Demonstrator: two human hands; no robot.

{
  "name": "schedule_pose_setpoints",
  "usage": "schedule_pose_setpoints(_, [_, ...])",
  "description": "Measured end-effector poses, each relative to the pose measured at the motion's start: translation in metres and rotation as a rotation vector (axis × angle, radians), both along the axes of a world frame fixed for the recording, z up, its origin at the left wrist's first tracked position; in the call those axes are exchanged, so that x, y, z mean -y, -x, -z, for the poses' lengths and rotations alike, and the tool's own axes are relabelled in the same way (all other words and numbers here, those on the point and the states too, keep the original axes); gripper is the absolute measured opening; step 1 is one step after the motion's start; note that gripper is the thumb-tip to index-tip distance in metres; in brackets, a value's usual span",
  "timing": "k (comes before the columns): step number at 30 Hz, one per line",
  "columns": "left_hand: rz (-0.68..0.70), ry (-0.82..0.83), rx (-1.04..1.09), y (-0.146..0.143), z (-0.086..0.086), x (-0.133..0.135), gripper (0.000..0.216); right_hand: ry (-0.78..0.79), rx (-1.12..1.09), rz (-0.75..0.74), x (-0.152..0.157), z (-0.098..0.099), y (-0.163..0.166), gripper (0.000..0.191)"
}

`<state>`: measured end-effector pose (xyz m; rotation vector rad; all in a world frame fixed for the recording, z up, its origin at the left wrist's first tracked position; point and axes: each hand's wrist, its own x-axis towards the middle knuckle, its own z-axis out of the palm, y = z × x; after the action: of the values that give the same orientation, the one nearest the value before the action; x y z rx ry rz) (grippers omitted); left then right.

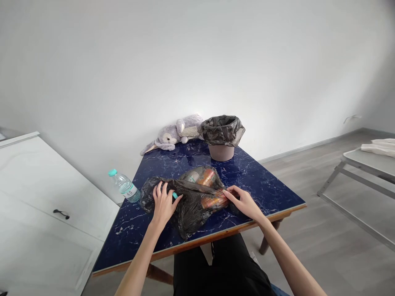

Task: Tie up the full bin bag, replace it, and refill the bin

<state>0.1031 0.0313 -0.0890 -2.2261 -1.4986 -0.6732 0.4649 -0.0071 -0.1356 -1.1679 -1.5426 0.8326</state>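
A thin black plastic bag (191,218) lies on the blue marbled table (253,176). Through its film show orange-and-gold packages or cans (206,177), their kind unclear, and a pale item beside them. My left hand (163,203) curls over the bag's left part, gripping the film. Between its thumb and fingers a small turquoise piece (175,195) shows, like a bottle cap; whatever it belongs to is hidden. At the bag's right end, my right hand (243,201) pinches the plastic between thumb and forefinger, beside the orange item.
Left of the bag stands a clear water bottle (126,187) with a turquoise cap. Toward the wall are a grey plush bunny (173,133) and a pink bin (221,153) lined with a black bag. A white cabinet (55,205) is at left, a folding table (370,160) at right.
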Motion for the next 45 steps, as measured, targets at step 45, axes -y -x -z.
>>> schedule_pose_setpoints(45, [-0.131, -0.398, 0.753, 0.134, -0.158, 0.078, 0.05, -0.025, 0.009, -0.014, -0.002, 0.005, 0.001, 0.039])
